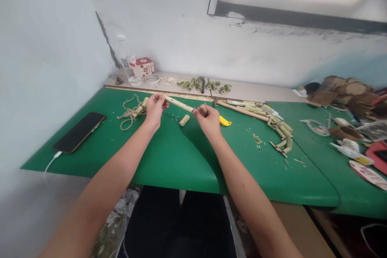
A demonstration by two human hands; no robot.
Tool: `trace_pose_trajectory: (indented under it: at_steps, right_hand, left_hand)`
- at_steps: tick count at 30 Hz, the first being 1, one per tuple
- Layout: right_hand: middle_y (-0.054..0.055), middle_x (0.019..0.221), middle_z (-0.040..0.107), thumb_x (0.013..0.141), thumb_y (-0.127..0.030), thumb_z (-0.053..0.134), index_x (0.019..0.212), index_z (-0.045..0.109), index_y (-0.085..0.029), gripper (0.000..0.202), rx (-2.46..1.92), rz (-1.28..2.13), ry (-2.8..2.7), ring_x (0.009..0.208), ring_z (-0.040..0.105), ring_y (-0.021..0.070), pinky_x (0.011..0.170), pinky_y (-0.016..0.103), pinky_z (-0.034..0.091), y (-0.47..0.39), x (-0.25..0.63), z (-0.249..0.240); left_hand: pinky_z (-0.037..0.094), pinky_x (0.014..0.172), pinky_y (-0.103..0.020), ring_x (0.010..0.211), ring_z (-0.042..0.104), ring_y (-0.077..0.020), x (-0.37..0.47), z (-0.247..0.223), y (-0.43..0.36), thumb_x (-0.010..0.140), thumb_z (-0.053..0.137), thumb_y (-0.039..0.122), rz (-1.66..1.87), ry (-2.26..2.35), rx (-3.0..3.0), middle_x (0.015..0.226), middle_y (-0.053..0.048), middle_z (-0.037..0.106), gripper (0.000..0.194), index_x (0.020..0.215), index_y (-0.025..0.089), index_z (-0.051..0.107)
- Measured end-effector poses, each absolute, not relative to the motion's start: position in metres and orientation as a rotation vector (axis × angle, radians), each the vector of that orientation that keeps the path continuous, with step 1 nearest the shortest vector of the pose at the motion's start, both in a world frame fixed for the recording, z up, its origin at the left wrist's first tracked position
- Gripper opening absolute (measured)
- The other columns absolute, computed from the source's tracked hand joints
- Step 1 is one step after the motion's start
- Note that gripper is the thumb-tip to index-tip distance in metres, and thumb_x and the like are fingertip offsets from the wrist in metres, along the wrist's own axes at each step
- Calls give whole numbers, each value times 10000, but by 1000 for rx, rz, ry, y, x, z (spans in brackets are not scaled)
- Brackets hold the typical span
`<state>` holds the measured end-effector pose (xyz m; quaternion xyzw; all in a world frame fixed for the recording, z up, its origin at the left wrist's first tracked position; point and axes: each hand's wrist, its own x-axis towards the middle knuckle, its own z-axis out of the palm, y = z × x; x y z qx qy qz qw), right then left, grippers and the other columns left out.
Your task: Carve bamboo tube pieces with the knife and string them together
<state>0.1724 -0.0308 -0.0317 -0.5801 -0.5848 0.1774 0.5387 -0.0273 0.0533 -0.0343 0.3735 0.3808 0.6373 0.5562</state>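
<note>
A slim pale bamboo stick (180, 104) with dark marks spans the gap between my two hands, raised above the green table top. My left hand (155, 109) is closed on its left end. Fingers of my right hand (208, 119) pinch the right end; a small brownish round piece also shows among them, too unclear to name. Below the stick, a short bamboo tube (184, 120) lies on the table. Close to my right hand rests a yellow object (225, 121), partly hidden behind it. Beside my left hand are bamboo tubes (139, 109) and tangled twine (126, 115).
A phone (80, 132) with a white cable lies at left. Along the back ledge stand a plastic bottle (127, 64), a red-and-white box (144, 67) and cut bamboo pieces (198, 84). Joined bamboo tubes (282, 131) lie right, before cardboard (347, 90) and clutter.
</note>
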Motion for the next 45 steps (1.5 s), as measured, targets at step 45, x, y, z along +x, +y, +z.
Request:
trace_pose_trajectory:
  at_steps: [45]
  right_hand:
    - [-14,634,568,746,-522,829,721,737,-216,321,-1246,652,-1178,635,465,150,642,317,407,-24,174,-40]
  left_hand:
    - [494,600,-198,598,614,-85,-28,-34,54,920,813,244,1502,918,861,714,35,617,260,843,196,570]
